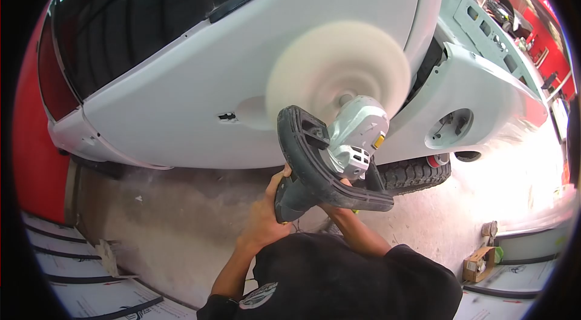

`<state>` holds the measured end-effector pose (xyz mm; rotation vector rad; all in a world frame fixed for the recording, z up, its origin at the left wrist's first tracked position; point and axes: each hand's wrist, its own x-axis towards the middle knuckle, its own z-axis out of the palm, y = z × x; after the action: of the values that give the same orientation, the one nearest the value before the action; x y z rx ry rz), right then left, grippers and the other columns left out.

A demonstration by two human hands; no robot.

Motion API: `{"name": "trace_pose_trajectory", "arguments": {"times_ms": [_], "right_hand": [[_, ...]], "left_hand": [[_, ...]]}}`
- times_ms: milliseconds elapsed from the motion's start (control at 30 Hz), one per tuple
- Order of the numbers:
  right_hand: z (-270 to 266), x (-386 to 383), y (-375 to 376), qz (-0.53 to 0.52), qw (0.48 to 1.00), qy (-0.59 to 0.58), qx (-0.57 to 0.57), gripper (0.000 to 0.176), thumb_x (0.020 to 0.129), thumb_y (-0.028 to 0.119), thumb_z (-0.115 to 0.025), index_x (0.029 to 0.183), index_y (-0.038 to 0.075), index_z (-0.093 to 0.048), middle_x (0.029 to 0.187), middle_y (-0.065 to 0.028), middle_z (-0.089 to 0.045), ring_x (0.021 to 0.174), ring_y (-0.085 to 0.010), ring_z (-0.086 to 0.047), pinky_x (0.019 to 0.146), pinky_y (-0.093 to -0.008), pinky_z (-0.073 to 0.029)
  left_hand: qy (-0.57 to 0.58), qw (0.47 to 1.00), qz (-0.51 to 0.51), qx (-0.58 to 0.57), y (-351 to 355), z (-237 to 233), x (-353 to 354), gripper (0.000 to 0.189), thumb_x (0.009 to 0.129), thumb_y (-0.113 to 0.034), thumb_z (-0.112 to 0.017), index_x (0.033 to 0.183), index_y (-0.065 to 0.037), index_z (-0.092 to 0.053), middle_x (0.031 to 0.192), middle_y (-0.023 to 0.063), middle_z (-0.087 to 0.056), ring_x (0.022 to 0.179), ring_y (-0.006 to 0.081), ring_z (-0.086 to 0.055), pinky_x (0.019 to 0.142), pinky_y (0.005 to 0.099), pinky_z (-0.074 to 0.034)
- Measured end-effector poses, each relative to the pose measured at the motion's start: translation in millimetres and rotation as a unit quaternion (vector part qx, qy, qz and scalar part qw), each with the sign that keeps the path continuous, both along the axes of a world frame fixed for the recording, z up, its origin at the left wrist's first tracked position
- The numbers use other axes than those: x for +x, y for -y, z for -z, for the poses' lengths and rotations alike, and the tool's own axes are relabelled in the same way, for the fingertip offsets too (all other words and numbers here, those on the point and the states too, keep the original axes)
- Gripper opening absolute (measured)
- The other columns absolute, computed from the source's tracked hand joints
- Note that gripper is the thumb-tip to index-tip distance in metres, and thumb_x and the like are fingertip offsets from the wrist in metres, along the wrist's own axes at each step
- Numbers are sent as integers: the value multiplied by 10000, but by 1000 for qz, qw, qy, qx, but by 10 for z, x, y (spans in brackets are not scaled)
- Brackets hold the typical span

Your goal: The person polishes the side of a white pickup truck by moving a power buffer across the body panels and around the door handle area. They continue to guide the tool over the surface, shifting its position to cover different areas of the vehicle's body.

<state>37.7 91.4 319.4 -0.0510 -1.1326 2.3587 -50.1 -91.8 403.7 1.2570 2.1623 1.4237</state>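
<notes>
A silver and black rotary polisher (362, 123) is in front of me, its large cream buffing pad (339, 56) blurred by spin. The pad is against or very near a white car panel (200, 96). My left hand (266, 214) is wrapped around the black rear grip. My right hand (339, 210) is at the black loop handle (315, 184), mostly hidden behind it. One fingertip shows over the handle's inner edge, so this hand appears closed on the polisher too.
Dark side windows (139, 23) lie at upper left, and a handle cut-out (228, 117) is in the panel. To the right are a detached-looking front fender (478, 78) and a tyre (414, 174). A cardboard box (480, 264) stands on the floor at lower right.
</notes>
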Motion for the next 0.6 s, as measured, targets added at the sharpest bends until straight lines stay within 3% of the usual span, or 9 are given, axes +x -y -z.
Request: {"name": "trace_pose_trajectory", "arguments": {"times_ms": [167, 267, 367, 467, 600], "right_hand": [[32, -250, 345, -9, 989, 53, 139, 242, 882, 185, -779, 1003, -14, -714, 1062, -101, -730, 975, -158, -664, 889, -350, -548], [-99, -592, 708, -15, 966, 73, 248, 250, 888, 188, -771, 1018, -16, -705, 1065, -104, -727, 979, -162, -663, 893, -353, -546], [-220, -896, 990, -15, 946, 73, 315, 258, 895, 190, -763, 1032, -17, -696, 1068, -108, -724, 984, -166, -661, 896, -355, -544], [-297, -1079, 1172, -13, 936, 70, 345, 266, 901, 192, -756, 1047, -19, -686, 1071, -112, -722, 989, -171, -660, 899, -358, -542], [-301, -1109, 1196, 0, 934, 75, 350, 277, 909, 196, -746, 1066, -21, -674, 1075, -117, -718, 995, -176, -658, 903, -361, -539]], "left_hand": [[-62, 994, -43, 74, 295, 359, -102, 752, 747, -41, -786, 1412, -7, -438, 1027, 193, -717, 951, 364, -730, 857, 415, -556], [-23, 997, -72, 25, 686, 547, -190, 702, 743, -53, -800, 1363, 18, -478, 1138, 212, -664, 1058, 361, -684, 913, 427, -529], [-95, 970, -194, -114, 1141, 791, -166, 746, 734, -84, -841, 1372, 13, -468, 1173, 237, -628, 1112, 410, -651, 961, 471, -501], [-144, 967, -210, -7, 1313, 779, -295, 637, 723, -74, -846, 1274, 22, -542, 1107, 200, -617, 1087, 392, -648, 967, 465, -495], [-137, 975, -175, -8, 1353, 633, -392, 719, 735, -69, -821, 1347, 50, -462, 1245, 221, -548, 1175, 369, -591, 1038, 456, -453]]}}
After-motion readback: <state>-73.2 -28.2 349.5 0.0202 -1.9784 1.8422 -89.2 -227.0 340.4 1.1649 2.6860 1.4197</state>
